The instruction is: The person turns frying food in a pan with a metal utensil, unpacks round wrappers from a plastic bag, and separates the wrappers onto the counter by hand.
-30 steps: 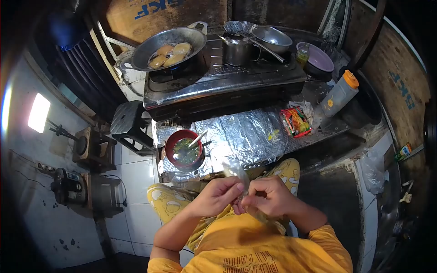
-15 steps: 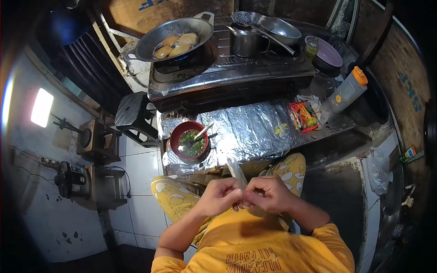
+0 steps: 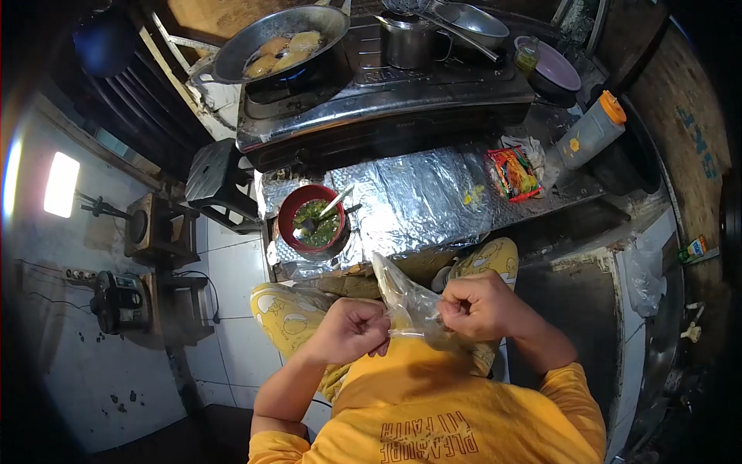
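Observation:
A clear plastic bag (image 3: pixel 403 298) stretches between my two hands above my lap. My left hand (image 3: pixel 354 331) is closed on its left edge, and my right hand (image 3: pixel 481 306) grips its right edge in a fist. The mouth of the bag spreads toward me, while its narrow end points at the table. Beyond my left hand, a red bowl (image 3: pixel 289 203) stands on foil, holding a green leafy liquid with a light-handled spoon (image 3: pixel 337 200) leaning in it.
Behind the foil-covered table (image 3: pixel 421 203) stands a gas stove (image 3: pixel 371 116). A wok (image 3: pixel 224 63) with several pieces frying sits on its left, a metal pot (image 3: pixel 407 45) on its right. A red packet (image 3: pixel 514 175) and an orange-lidded bottle (image 3: pixel 593 130) are at the right; a stool (image 3: pixel 210 172) stands left.
My hands have moved apart, from nearly touching to well separated. The plastic bag, bunched before, is now spread open between them. The view has shifted slightly.

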Available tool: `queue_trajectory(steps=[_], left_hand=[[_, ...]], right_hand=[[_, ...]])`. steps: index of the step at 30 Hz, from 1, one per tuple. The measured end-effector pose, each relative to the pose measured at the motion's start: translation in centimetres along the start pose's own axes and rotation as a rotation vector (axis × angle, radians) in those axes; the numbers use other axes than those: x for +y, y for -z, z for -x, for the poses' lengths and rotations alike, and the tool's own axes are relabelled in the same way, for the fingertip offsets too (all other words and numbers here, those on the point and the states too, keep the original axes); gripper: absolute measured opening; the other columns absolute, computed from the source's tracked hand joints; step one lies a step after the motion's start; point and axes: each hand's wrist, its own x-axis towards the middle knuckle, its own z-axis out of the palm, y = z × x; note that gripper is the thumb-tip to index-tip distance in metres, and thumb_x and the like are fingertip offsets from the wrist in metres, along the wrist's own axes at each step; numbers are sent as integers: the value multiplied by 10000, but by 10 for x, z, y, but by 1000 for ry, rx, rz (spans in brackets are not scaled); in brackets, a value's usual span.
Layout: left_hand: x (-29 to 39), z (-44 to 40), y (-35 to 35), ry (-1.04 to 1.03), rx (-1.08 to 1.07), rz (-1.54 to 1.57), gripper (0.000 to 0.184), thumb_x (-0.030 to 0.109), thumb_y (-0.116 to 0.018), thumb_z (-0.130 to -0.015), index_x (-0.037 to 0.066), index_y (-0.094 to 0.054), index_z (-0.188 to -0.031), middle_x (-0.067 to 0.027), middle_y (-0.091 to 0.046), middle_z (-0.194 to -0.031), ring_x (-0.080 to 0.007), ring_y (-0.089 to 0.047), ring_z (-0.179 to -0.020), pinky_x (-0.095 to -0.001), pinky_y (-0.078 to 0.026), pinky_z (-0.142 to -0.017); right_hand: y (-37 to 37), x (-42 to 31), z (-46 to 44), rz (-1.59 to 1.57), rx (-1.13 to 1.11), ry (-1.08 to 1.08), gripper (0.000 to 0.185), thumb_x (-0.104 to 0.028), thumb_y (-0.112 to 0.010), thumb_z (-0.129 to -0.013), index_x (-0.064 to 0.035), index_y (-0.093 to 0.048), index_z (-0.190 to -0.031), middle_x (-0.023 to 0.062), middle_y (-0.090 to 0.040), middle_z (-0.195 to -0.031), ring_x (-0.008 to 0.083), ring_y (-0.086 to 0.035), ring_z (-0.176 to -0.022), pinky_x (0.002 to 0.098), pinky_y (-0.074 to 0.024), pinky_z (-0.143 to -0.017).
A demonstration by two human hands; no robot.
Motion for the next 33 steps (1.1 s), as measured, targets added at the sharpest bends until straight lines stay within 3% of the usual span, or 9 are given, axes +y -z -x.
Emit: queue_trajectory(steps=[8, 15, 18, 19, 21, 22, 25, 30, 33], left_hand=[[-5, -9, -2, -223, 320, -461, 271, 4, -638, -720, -6, -415, -567, -72, -429, -555, -116, -403, -475, -287, -363, -457], [10, -16, 3, -171, 313, -413, 243, 11, -657, -716, 6, -440, -606, -66, -419, -551, -140, -434, -506, -299, -353, -464], [41, -14, -23, -384, 463, -412, 178, 16, -707, -738, 60, -546, -798, -98, -575, -924, -205, -585, -649, -314, -498, -585], [50, -12, -24, -391, 459, -417, 178, 16, -707, -738, 60, -546, -798, -98, -575, -924, -205, -585, -649, -314, -498, -585], [62, -5, -23, -845, 184, -938, 192, 33, -693, -761, 64, -596, -925, -100, -558, -1071, -244, -622, -711, -315, -532, -623], [69, -3, -25, -800, 43, -953, 321, 55, -676, -789, 81, -593, -1098, -79, -564, -1065, -248, -652, -775, -324, -540, -597], [79, -9, -27, -622, 16, -1076, 362, 63, -665, -794, 90, -570, -1143, -84, -570, -1069, -247, -655, -769, -336, -545, -587], [78, -19, -30, -576, -76, -1153, 332, 63, -655, -784, 72, -570, -1105, -88, -580, -1045, -277, -659, -748, -355, -544, -592], [70, -26, -22, -531, -78, -1238, 292, 61, -644, -785, 67, -586, -1072, -88, -577, -993, -291, -656, -750, -365, -543, -597]], right_hand=[[12, -6, 7, 299, 152, -6, 178, -65, -656, -797, -33, -490, -742, 108, -532, -625, 253, -561, -546, 348, -435, -523], [31, -24, 4, 49, 94, -48, 139, -11, -624, -801, -54, -513, -873, 65, -575, -685, 184, -612, -612, 302, -473, -567], [27, -23, 1, -197, 17, 32, 89, -2, -591, -815, -44, -558, -886, 73, -605, -746, 184, -621, -665, 294, -479, -598], [27, -26, -2, -195, 23, 37, 89, -2, -591, -815, -44, -558, -886, 73, -605, -746, 184, -621, -665, 294, -479, -598], [27, -31, -7, -97, 18, 129, 74, 53, -559, -823, -10, -596, -832, 67, -655, -767, 171, -687, -718, 274, -538, -634], [29, -32, -9, -100, -38, 147, 102, 53, -542, -827, -3, -625, -852, 70, -655, -772, 167, -690, -730, 265, -541, -648], [28, -37, -9, -137, -37, 20, 102, -20, -541, -870, -9, -632, -916, 110, -657, -824, 189, -686, -741, 294, -522, -653], [34, -36, -13, -348, -9, -96, 167, 58, -464, -863, 37, -625, -905, 133, -672, -834, 164, -698, -753, 289, -548, -676], [42, -34, -14, -153, 40, -28, 168, 44, -496, -837, 36, -628, -939, 136, -658, -790, 205, -694, -713, 306, -539, -645]])
